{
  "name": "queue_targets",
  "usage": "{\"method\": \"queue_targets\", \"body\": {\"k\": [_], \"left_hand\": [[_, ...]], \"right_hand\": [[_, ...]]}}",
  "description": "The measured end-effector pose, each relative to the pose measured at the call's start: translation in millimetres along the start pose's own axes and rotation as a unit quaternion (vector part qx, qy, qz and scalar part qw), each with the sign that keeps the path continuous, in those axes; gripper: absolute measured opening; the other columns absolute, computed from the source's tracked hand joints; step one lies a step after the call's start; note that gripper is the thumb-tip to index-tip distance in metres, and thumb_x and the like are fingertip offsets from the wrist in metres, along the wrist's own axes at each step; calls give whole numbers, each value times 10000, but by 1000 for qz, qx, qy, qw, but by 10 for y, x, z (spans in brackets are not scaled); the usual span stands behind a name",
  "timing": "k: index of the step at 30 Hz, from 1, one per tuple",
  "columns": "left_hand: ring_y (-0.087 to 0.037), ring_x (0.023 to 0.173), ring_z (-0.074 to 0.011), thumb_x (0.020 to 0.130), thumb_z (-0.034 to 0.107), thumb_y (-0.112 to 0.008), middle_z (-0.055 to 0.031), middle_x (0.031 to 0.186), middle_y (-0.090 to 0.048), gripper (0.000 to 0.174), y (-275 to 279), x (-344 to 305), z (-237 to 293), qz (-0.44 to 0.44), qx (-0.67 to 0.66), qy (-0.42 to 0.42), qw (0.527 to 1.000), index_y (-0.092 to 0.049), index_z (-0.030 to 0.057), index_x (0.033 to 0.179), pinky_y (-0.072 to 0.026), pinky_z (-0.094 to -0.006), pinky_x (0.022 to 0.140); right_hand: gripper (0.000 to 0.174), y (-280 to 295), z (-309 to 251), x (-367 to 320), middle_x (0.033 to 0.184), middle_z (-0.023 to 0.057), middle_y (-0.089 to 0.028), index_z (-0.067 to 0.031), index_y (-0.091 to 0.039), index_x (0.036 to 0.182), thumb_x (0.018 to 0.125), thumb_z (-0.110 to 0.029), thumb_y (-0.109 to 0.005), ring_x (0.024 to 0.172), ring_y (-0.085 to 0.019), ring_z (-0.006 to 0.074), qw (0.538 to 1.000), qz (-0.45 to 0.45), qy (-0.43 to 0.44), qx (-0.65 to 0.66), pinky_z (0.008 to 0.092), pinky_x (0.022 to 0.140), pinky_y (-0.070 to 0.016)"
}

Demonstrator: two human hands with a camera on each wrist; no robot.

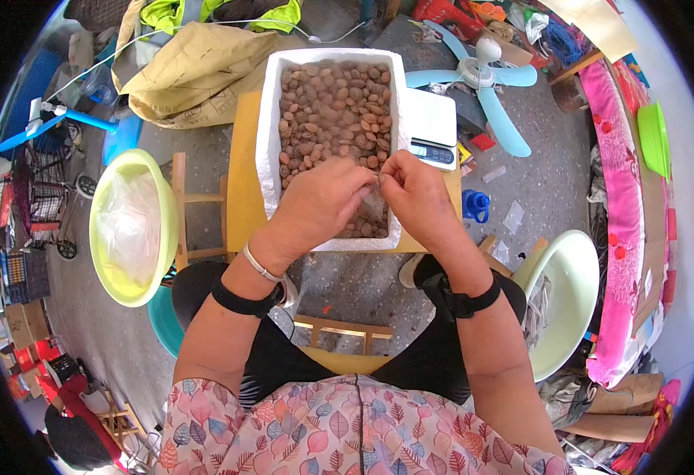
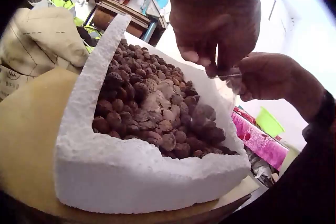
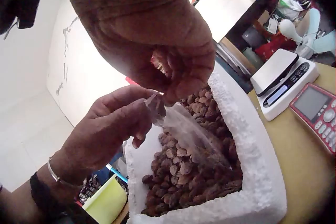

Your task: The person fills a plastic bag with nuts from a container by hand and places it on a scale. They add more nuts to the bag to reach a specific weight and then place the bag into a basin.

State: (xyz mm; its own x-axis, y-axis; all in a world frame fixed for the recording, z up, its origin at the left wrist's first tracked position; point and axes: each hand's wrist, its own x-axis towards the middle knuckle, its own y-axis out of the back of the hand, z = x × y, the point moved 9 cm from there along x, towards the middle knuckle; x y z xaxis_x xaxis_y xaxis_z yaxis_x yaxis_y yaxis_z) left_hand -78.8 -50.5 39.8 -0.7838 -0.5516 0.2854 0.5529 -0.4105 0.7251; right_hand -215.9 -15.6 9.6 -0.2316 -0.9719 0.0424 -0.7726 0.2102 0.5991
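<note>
Left hand [image 1: 323, 199] and right hand [image 1: 420, 194], fingers curled, pinching mouth of clear plastic bag [image 3: 193, 133]. Bag hangs over near-right part of polystyrene box [image 1: 270, 138] holding brown nut-like pieces [image 1: 331, 103]. Digital scale [image 1: 431, 119] right.

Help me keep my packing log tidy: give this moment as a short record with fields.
Left hand: pinches the mouth of a clear plastic bag
Right hand: pinches the same bag's mouth
Bag position: over the white foam box
Box contents: many brown, wrinkled, nut-like pieces
Support: yellow tabletop
Beside box: white scale; red handheld device with screen and buttons
Person's left side: yellow-green basin holding clear plastic
Scale reading: too small to tell
</note>
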Motion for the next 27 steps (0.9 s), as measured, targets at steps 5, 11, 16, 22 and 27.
{"method": "queue_targets", "body": {"k": [5,11,16,22,27], "left_hand": [[-662,874,-296,947,95,-676,-128,965,-676,199,45,9,-63,37,-17,10,999,-671,49,1140,-533,-366,777],[-639,818,-160,1018,111,-624,-93,940,-704,145,421,-120,-611,152,-171,209,951,-669,24,1125,-519,-301,747],[-672,860,-286,965,72,-662,-138,985,-681,168,322,-116,-540,115,20,108,987,-652,26,1126,-537,-361,766],[-645,924,-381,867,-3,-698,-152,1002,-605,243,67,-41,-556,77,107,90,987,-649,50,1099,-529,-443,768],[-635,932,-384,850,-5,-706,-142,1002,-592,224,-44,26,-632,79,138,92,983,-647,61,1056,-526,-452,774]], "right_hand": [[74,-1,-18,-2,742,94,-644,22,-620,942,902,-39,-630,680,-603,149,1000,-4,-3,1,323,625,-489],[63,54,11,-5,739,55,-630,21,-622,945,914,-34,-629,699,-597,117,999,5,-29,17,311,629,-486],[92,3,17,-7,804,169,-681,5,-632,959,894,-56,-652,761,-665,323,1000,6,-12,-14,424,689,-524],[98,1,-1,-27,839,223,-703,-8,-629,971,892,-61,-653,814,-695,423,1000,9,-1,-20,484,726,-538],[97,13,-21,-31,843,224,-705,-5,-632,973,897,-63,-647,819,-698,423,1000,-2,-7,-20,486,734,-538]]}}
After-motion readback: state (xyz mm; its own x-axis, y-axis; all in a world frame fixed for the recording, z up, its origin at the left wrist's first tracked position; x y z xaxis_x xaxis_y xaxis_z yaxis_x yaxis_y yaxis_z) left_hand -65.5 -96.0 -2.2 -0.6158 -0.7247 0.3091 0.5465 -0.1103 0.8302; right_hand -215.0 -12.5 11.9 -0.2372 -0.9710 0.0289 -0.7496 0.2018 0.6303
